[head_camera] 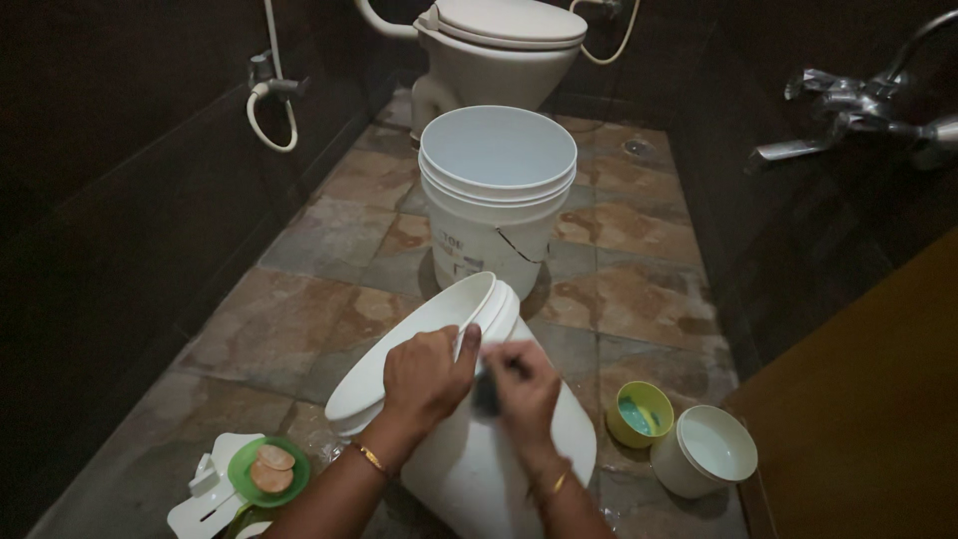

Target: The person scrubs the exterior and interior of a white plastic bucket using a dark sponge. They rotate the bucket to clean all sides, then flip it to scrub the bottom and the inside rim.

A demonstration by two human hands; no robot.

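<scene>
Scrubbing goes best if my left hand (427, 374) grips the tilted white bucket's (469, 439) rim firmly while my right hand (524, 384), closed on a dark scrubber (488, 394) (blurred), presses evenly.

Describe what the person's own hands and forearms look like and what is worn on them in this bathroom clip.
Both forearms are bare, with no sleeves or gloves in view. The left hand has a thin gold-coloured bangle round its wrist. The right hand is motion-blurred; its wrist carries similar thin gold-coloured bangles, how many is unclear. No rings show on the fingers, and no watch is visible.
</scene>
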